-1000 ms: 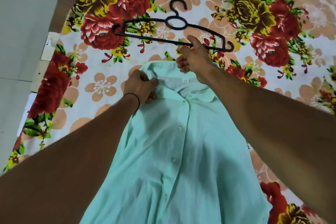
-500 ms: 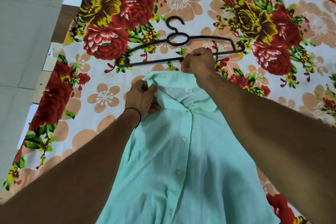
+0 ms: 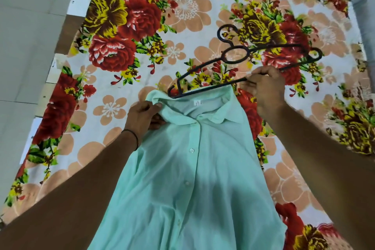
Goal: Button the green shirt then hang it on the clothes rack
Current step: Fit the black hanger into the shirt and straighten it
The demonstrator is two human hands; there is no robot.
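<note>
The fingers of the left hand [image 3: 145, 114] are pinched together on the left collar edge of the green shirt [image 3: 188, 170], thumb on top of the cloth, a dark band [image 3: 133, 138] round the wrist. The right hand [image 3: 263, 87], just beyond the shirt's right shoulder, has its fingers closed round the lower bar of a black hanger [image 3: 233, 61], which tilts so that its left end touches the collar opening. The shirt lies front up and buttoned on a floral bedsheet [image 3: 182, 6], its collar farthest from the person.
</note>
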